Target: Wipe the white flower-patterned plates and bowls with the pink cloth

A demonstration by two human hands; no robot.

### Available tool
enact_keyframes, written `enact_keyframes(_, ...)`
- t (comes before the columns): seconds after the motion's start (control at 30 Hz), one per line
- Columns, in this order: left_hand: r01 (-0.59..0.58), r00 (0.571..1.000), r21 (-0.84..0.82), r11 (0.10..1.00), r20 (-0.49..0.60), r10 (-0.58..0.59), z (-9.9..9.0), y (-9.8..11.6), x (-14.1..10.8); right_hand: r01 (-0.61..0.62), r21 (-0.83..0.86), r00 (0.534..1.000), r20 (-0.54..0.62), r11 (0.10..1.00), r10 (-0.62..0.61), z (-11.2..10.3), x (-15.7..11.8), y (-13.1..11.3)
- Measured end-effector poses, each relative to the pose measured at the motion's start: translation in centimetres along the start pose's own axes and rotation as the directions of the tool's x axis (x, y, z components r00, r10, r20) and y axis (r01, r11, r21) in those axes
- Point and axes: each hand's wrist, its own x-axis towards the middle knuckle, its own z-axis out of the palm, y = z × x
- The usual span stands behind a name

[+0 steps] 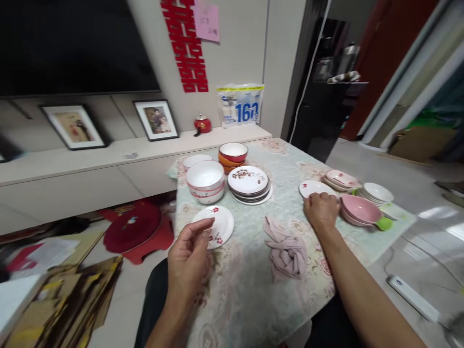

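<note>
My right hand [322, 210] reaches across to the right side of the table, its fingers curled over the near edge of a small white plate [311, 186] with a red flower. The fingertips are partly hidden there. In front of me my left hand [190, 253] hovers at the near edge of another white plate [224, 223] with red flowers. Its fingers are loosely bent, thumb apart, with nothing visible between them. A crumpled pinkish cloth [287, 253] lies on the table between my arms.
Stacked white bowls [206, 176], orange-red bowls [234, 153] and dark-edged plates [248, 181] stand farther back. Pink bowls [361, 209], small white bowls [377, 192] and pink-patterned dishes [341, 179] crowd the right end. A red stool [132, 227] is left of the table [235, 299].
</note>
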Motion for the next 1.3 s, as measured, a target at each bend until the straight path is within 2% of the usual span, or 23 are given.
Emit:
enact_keyframes(0.1,-0.092,0.991,0.313,0.945,-0.062,0.117,-2.2,-0.8,1.2,0.017,0.012,0.999,-0.052,1.000,-0.016,0.6,0.1,0.4)
enact_keyframes(0.2,-0.116,0.985,0.603,0.789,-0.032,0.169,-3.4,-2.0,2.4,0.028,0.020,0.997,-0.067,0.999,-0.027,1.1,0.1,0.7)
enact_keyframes(0.27,-0.071,0.994,0.707,0.704,-0.007,0.107,-3.6,-2.5,3.0,0.041,0.022,0.996,-0.076,0.999,-0.039,1.3,0.0,0.9)
enact_keyframes(0.37,0.006,0.998,0.817,0.576,0.028,-0.050,-3.4,-2.8,4.0,0.059,0.018,0.995,-0.079,0.998,-0.057,1.5,0.1,1.1)
enact_keyframes(0.47,0.034,0.986,0.858,0.512,0.054,-0.155,-2.9,-2.6,4.6,0.059,0.009,0.996,-0.073,0.998,-0.059,1.7,0.2,1.2)
enact_keyframes(0.63,0.110,0.984,0.838,0.535,-0.014,-0.179,-2.4,-2.7,5.1,0.068,0.017,0.994,-0.091,0.998,-0.066,2.0,0.2,1.4)
enact_keyframes(0.83,0.093,0.995,0.740,0.666,-0.050,-0.083,-2.3,-3.7,5.0,0.109,0.064,0.987,-0.127,0.992,-0.100,1.6,-0.5,1.4)
enact_keyframes(1.0,0.118,0.992,0.697,0.707,-0.121,-0.046,-2.2,-4.2,5.2,0.158,0.093,0.972,-0.188,0.983,-0.138,1.0,-1.1,0.9)
enact_keyframes(1.13,0.092,0.995,0.672,0.734,-0.085,-0.047,-2.5,-4.7,5.6,0.221,0.151,0.961,-0.200,0.964,-0.189,0.3,-1.7,-0.2)
enact_keyframes(1.3,0.068,0.998,0.685,0.725,-0.048,-0.049,-2.9,-5.3,6.1,0.334,0.254,0.941,-0.144,0.908,-0.306,-0.2,-2.6,-1.7)
